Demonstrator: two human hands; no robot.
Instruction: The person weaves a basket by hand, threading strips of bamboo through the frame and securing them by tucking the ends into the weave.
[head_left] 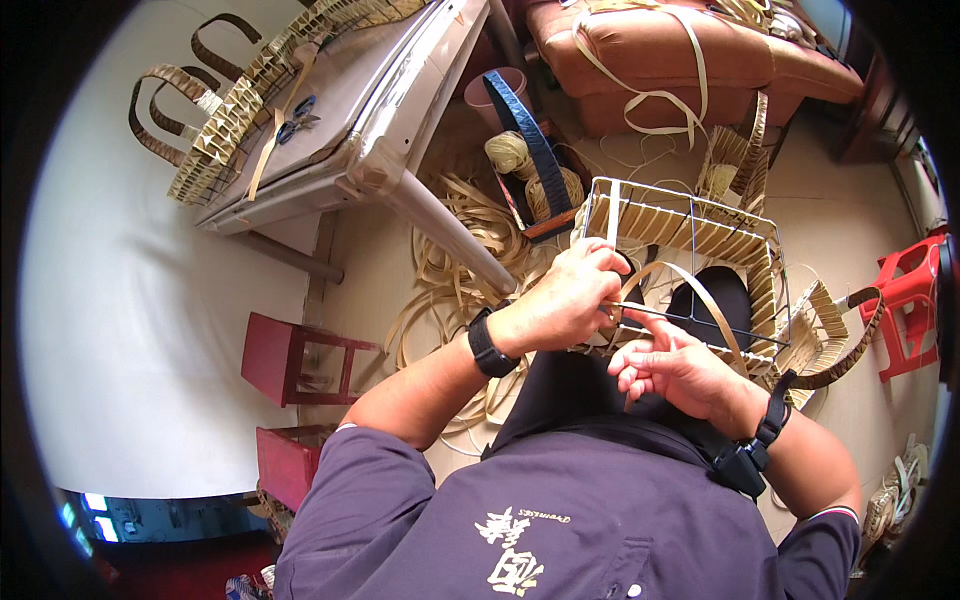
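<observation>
- Two hands work on one wire basket frame (690,250), which rests on the person's lap, in front of the body, and is already partly woven with flat pale strips.
- Left hand (565,300): its grip is closed tight around the near corner of the frame and seems to pinch a strip against the wire. If this hold loosens, I judge the frame could tilt or roll off the lap onto the floor.
- Right hand (675,370): the fingers are curled narrow around a thin wire or strip end just below the frame; I cannot tell exactly which. A hard pull here may bend the thin wire, or the bare end may scratch a finger.
- One loose strip (700,290) arches across the open frame. It looks stiff, so a sharp fold could crack it, and if it is released it may spring back toward the face.
- Many loose strips (455,260) lie in a pile on the floor, beside the leg of the grey surface (340,100). They could tangle with the working strip or catch a foot.
- Finished woven bags (215,120) lie on that surface, well apart from the hands, so I see little risk there.
</observation>
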